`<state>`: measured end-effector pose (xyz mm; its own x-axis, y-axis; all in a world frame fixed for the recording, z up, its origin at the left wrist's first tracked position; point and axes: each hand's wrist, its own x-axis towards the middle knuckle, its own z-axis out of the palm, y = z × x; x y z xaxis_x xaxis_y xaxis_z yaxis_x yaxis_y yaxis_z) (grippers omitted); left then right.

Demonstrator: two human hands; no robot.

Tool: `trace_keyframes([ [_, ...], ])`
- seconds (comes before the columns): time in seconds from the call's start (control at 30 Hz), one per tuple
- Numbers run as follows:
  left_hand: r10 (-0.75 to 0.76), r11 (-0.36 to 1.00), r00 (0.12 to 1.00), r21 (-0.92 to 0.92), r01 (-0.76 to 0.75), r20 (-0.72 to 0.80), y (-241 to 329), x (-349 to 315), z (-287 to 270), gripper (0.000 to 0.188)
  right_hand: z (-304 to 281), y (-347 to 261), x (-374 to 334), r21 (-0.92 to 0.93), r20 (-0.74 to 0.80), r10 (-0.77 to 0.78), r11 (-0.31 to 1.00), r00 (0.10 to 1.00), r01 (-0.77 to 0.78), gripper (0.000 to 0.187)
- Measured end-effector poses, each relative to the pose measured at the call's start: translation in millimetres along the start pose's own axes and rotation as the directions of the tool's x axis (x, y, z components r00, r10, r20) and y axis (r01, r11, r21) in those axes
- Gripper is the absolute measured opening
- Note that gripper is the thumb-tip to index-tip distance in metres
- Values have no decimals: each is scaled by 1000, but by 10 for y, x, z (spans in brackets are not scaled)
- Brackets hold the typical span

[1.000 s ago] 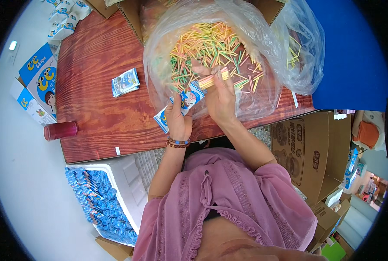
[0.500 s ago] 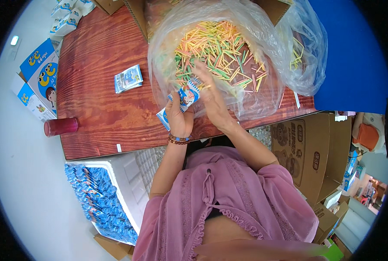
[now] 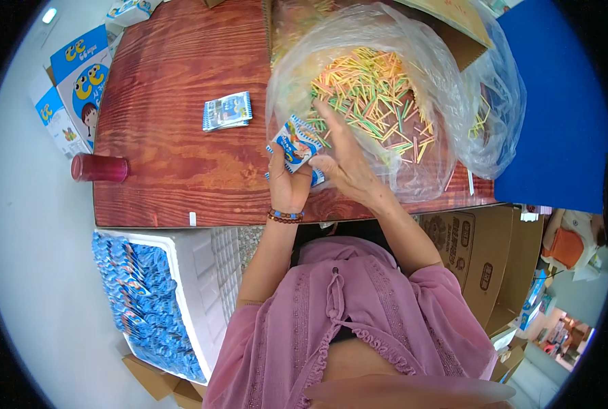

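Observation:
My left hand (image 3: 290, 189) is closed on small blue-and-white packets; the upper packet (image 3: 296, 144) is gripped under the thumb, and the end of another shows beneath it. Just to the right is my right hand (image 3: 352, 174), its fingers stretched toward the sticks and its thumb apart, close to the packet's edge. I see nothing held in it. Beyond both hands, a heap of thin pink, yellow and green sticks (image 3: 372, 85) lies in an open clear plastic bag (image 3: 287, 85). A small pile of similar packets (image 3: 227, 112) rests on the table, left of the bag.
The red-brown wooden table (image 3: 174, 157) carries a red cylindrical container (image 3: 101, 168) at its left edge. Below it, a white foam box (image 3: 202, 307) is filled with blue packets. Cardboard boxes (image 3: 467, 252) stand under the table's right side. A blue surface (image 3: 556, 123) lies far right.
The packet in my left hand has turned more upright and faces up more. My right hand has drawn a little away from it, fingers more spread. The whole view has shifted slightly.

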<state>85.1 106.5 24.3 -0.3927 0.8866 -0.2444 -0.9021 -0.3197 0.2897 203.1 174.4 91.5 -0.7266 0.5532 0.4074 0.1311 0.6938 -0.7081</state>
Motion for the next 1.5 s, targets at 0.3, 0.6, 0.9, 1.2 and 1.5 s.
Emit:
trace_keyframes([
  [0.3, 127, 992, 989, -36, -125, 77, 371, -38, 50, 47, 339, -123, 380, 413, -178, 168, 907, 970, -82, 22],
  [0.6, 359, 855, 933, 391, -342, 30, 966, -129, -321, 30, 563, -149, 938, 354, 246, 199, 893, 949, -279, 23],
  [0.9, 697, 318, 717, 884, -344, 28, 994, -205, -415, 33, 1145, 393, 1347, 58, 278, 442, 879, 853, -474, 24],
  [1.2, 302, -641, 909, 767, -30, 288, 493, -450, -183, 39, 421, 283, 484, -123, -48, 175, 976, 983, -180, 29],
  [1.5, 273, -565, 876, 803, -188, 397, 491, -269, -377, 24, 398, 430, -118, -175, 42, 260, 953, 965, -249, 23],
])
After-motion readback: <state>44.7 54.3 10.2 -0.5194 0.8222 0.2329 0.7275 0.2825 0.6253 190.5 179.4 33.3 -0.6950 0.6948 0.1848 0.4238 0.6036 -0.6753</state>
